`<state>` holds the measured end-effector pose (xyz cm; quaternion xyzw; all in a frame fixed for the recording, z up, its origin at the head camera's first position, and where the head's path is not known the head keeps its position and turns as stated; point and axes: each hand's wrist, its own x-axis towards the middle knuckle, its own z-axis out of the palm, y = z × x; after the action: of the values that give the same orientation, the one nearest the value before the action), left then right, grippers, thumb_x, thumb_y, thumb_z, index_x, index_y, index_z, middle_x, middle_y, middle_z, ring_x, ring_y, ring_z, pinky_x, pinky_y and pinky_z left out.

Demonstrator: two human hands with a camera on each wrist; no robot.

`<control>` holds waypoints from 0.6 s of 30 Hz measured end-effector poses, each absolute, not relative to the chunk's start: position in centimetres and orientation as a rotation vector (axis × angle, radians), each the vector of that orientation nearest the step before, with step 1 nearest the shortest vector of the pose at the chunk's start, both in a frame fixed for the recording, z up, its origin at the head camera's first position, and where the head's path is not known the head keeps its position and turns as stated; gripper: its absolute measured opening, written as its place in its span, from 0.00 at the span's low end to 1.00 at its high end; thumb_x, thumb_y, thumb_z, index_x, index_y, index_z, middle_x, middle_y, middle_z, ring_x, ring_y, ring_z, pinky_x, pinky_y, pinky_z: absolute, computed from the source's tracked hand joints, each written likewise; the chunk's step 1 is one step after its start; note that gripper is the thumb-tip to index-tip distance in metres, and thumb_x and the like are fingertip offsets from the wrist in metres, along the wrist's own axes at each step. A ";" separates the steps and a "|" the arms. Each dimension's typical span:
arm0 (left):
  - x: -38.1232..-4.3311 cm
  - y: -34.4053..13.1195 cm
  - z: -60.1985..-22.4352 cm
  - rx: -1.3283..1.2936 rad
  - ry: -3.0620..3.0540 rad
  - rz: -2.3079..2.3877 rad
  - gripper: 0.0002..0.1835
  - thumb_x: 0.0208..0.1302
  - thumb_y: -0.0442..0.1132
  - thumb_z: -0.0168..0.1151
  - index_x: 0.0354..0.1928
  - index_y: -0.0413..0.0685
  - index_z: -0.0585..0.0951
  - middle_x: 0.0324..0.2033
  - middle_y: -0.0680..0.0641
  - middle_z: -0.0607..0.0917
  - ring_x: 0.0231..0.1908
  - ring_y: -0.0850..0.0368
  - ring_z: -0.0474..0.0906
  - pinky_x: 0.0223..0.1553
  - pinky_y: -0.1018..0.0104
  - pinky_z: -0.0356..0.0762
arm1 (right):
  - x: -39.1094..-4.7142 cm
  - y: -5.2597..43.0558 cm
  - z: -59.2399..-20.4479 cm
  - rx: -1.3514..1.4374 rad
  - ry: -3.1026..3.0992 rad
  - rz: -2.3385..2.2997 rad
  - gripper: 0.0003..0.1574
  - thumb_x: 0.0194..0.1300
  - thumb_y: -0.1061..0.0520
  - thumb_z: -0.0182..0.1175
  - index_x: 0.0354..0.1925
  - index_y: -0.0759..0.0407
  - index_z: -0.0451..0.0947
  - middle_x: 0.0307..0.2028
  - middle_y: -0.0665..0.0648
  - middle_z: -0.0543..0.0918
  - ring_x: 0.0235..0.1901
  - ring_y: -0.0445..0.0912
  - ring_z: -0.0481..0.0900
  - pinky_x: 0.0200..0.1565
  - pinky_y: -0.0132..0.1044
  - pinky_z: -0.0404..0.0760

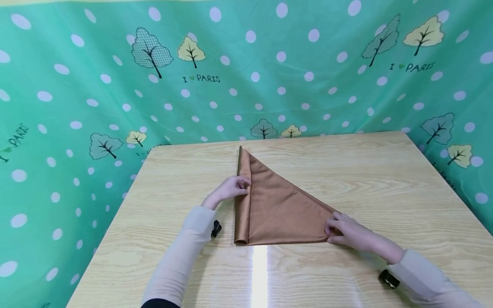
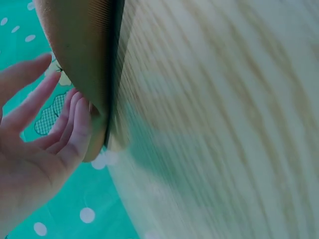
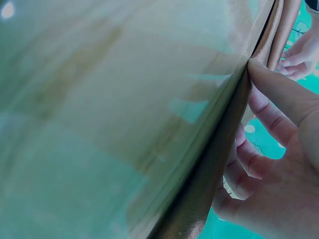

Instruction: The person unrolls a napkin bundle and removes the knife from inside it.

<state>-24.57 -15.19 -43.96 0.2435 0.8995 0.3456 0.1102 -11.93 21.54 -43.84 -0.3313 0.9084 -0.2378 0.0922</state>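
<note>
A brown satiny cloth [image 1: 285,205] lies on the table, its left side wound into an upright narrow roll [image 1: 242,218] and the rest spread as a flat triangle tapering to the right. My left hand [image 1: 232,187] rests on the middle of the roll; in the left wrist view its fingers [image 2: 75,124] look fairly straight and touch the cloth's curved side. At the right corner my right hand [image 1: 348,231] pinches the cloth. From the right wrist, the thumb [image 3: 279,89] presses at the cloth's near edge, with the other fingers bent on its far side.
The pale wooden table [image 1: 173,171] reflects a bright strip of light near its front. Behind and beside it hangs a green dotted curtain [image 1: 269,77] with printed trees. Small black devices sit at the left wrist [image 1: 216,229] and right wrist [image 1: 389,279].
</note>
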 end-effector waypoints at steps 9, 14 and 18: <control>-24.3 -14.9 -43.4 0.770 2.563 0.858 0.14 0.53 0.38 0.63 0.42 0.40 0.79 0.27 0.43 0.72 0.31 0.55 0.67 0.34 0.66 0.66 | -11.9 21.5 -44.0 -1.003 2.719 -0.701 0.09 0.53 0.53 0.62 0.28 0.46 0.69 0.28 0.46 0.62 0.28 0.39 0.57 0.29 0.31 0.56; -23.9 -14.4 -42.7 0.727 2.586 0.779 0.13 0.54 0.36 0.61 0.41 0.40 0.78 0.24 0.47 0.71 0.26 0.60 0.64 0.28 0.70 0.63 | -11.8 21.5 -44.2 -1.027 2.730 -0.704 0.09 0.53 0.53 0.62 0.28 0.46 0.69 0.28 0.45 0.62 0.28 0.39 0.57 0.29 0.30 0.56; -24.1 -14.0 -42.5 0.702 2.595 0.721 0.12 0.54 0.38 0.62 0.40 0.43 0.78 0.22 0.48 0.72 0.24 0.61 0.64 0.26 0.71 0.63 | -11.8 21.5 -44.3 -1.026 2.733 -0.705 0.09 0.52 0.53 0.62 0.28 0.46 0.69 0.27 0.45 0.62 0.27 0.38 0.57 0.29 0.30 0.56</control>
<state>-24.10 -13.98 -42.49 0.2483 0.9174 0.2550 0.1781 -11.81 21.54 -44.25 -0.3407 0.9079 -0.2342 0.0692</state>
